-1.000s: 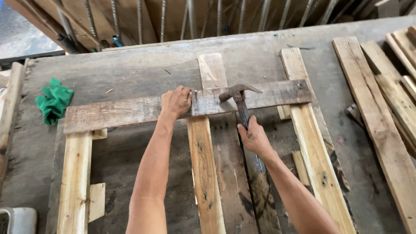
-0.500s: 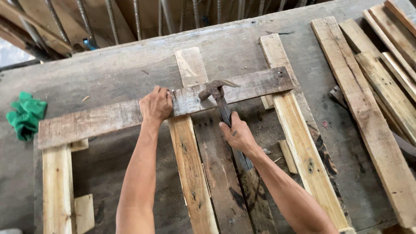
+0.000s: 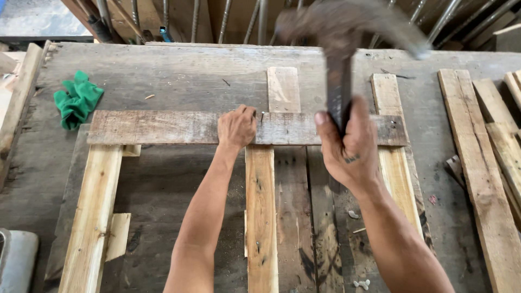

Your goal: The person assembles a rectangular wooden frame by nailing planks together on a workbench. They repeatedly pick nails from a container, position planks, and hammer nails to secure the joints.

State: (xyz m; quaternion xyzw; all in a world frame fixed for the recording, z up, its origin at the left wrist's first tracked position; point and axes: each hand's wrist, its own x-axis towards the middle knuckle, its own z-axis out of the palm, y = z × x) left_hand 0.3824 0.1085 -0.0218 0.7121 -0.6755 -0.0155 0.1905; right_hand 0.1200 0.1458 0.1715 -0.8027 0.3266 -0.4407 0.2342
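My left hand (image 3: 236, 127) rests on a weathered cross plank (image 3: 163, 128) and pinches a small nail (image 3: 262, 116) upright where the plank crosses the middle slat (image 3: 261, 217). My right hand (image 3: 350, 146) grips the handle of a claw hammer (image 3: 347, 32), raised high toward the camera, its head blurred. The cross plank lies over three pale upright slats, the left slat (image 3: 92, 217) and the right slat (image 3: 399, 173) among them.
A green cloth (image 3: 77, 100) lies at the back left of the worn workbench (image 3: 163, 70). Loose planks (image 3: 488, 163) are stacked on the right. A grey container corner (image 3: 16, 258) shows at bottom left. Metal rods (image 3: 228, 19) lean beyond the bench.
My right hand has swung the hammer up from beside the cross plank to high above it. My left hand stays on the plank at the nail.
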